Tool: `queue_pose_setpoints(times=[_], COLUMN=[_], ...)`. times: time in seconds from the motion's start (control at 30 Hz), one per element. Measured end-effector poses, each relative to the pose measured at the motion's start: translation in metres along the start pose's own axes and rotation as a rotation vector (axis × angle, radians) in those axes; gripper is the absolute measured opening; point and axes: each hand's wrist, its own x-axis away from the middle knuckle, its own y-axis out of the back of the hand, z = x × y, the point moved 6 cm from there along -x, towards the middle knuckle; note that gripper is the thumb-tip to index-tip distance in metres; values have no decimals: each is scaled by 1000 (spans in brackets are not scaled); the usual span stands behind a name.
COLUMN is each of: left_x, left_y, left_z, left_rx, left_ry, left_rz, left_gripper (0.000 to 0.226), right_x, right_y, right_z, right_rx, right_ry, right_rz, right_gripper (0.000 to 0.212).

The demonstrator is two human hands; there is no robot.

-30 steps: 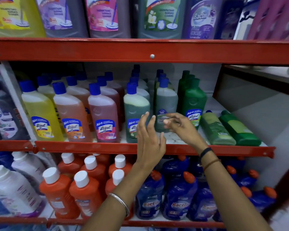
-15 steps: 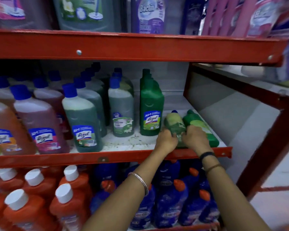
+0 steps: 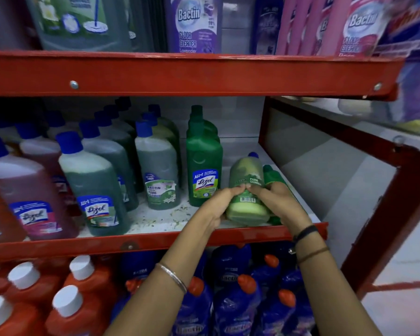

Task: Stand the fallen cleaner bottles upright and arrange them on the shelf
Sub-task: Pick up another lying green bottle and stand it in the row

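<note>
Raised since half a second ago: pale bottle, then lying flat on the shelf, now lifted at its base and tipped partway, blue cap pointing back toward the wall, base facing the camera. Clasped from both sides, left hand on the near left flank, right hand on the right, fingers curled close around the body and thumbs meeting over the barcode label. Judged as the start of the standing-up step, with one fallen bottle now in hand rather than merely touched. Seen at the right end of the middle shelf, just right of the upright Lizol bottle. Pale yellow-green liquid inside, clouded through translucent plastic, a green "Floor Cleaner" label wrapped round the middle, no leak or dent visible. Lying flat just behind the right hand, a dark green bottle, mostly hidden, apparently not yet righted. Free space on the shelf board between the Lizol bottle and the side frame, likely enough for both once upright. Rows to the left standing in order.
</note>
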Motion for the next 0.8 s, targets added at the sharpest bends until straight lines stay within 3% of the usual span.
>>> queue_pose_setpoints(times=[0.17,0.27,0.43,0.6,0.8], left_x=[43,70,103,126,127], left_y=[17,32,81,128,155], left_z=[-6,-9,-16,-16,-7], left_rx=[-135,-201,-314,-406,-525], left_ry=[-149,-264,-448,-536,-475], left_rz=[7,-6,-210,-438,-465], left_gripper=[46,39,43,51,57], right_x=[23,36,52,51,41], right_y=[-10,-23,-65,-119,-156], right_z=[13,24,51,74,70], right_rx=[-206,-252,-255,-197,-159], right_ry=[33,95,281,380,386], right_rz=[159,200,190,224,252], right_gripper=[25,25,46,52,62])
